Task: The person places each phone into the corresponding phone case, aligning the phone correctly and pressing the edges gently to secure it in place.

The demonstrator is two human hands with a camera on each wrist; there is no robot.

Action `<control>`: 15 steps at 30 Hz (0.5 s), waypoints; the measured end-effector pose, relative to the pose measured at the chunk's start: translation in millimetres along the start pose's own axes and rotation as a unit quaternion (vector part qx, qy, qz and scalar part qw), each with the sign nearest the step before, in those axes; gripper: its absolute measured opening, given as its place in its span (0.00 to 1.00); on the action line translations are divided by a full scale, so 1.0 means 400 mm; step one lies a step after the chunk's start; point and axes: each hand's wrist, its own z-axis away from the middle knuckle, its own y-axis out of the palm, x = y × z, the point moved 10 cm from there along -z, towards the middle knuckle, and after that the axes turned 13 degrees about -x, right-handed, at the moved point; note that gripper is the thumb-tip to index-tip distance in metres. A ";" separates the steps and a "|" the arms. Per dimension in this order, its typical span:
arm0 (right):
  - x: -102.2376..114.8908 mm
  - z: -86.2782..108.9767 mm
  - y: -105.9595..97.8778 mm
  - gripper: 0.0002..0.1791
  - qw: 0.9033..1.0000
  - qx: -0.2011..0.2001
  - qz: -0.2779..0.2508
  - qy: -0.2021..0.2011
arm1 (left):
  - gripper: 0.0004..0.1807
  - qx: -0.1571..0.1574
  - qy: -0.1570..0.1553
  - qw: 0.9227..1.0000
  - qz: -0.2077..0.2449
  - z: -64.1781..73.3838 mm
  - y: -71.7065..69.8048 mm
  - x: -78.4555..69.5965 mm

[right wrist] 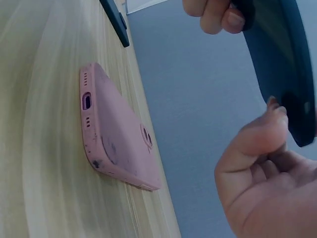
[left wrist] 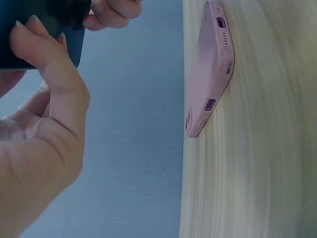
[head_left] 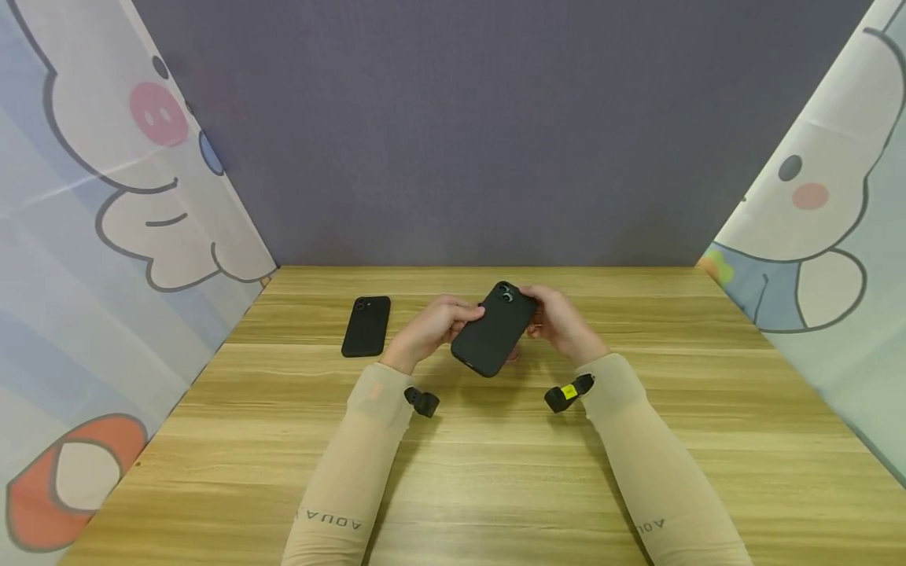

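Raised over the table, a black phone (head_left: pixel 491 334) is tilted with its camera end up and away from me. My left hand (head_left: pixel 440 322) pinches its left long edge, thumb on the back. At the upper right corner my right hand (head_left: pixel 559 318) grips it, fingers partly hidden behind. From below, the phone's dark, smooth underside (right wrist: pixel 277 59) shows in the right wrist view. A pink phone (right wrist: pixel 119 129) lies on the table beneath, with dark scuffs on its edge; the held phone hides most of it in the head view.
Another black phone (head_left: pixel 366 326) lies camera side up on the wooden table (head_left: pixel 488 487), left of my left hand. A dark grey panel (head_left: pixel 488 134) stands along the table's back edge. Cartoon-printed cloths (head_left: pixel 92 259) hang on both sides.
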 end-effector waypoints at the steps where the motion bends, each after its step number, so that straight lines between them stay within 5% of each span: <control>1: 0.002 0.001 0.003 0.16 1.000 0.007 0.007 -0.005 | 0.21 0.000 0.003 1.000 -0.003 0.000 0.000 -0.001; 15: 0.006 0.008 0.022 0.19 0.999 0.034 0.017 -0.023 | 0.22 0.026 -0.003 1.000 -0.015 0.006 0.020 0.001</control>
